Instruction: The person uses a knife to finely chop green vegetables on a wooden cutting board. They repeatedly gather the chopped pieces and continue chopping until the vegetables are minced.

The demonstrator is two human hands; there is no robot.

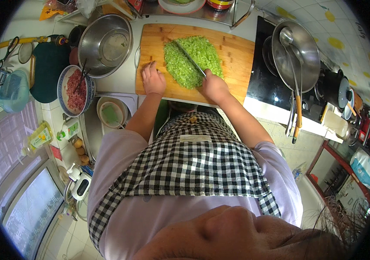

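My right hand (215, 86) grips the handle of a kitchen knife (189, 58), whose blade lies over a wide heap of finely chopped green vegetable (185, 76). The heap is spread on a wooden cutting board (237, 61). Flat on the board's near left part rests my left hand (153, 79), holding nothing, beside the heap and not touching it. To the left, a blue-rimmed bowl (60, 89) holds minced meat (76, 92) with dark utensils stuck in it.
A steel basin (89, 55) stands left of the board, above the sink (89, 130) with a bowl (100, 113) in it. On the right, a wok (310, 61) with ladles sits on the black stove (256, 84), near a lidded pot (332, 84). A metal rack (191, 18) borders the board's far side.
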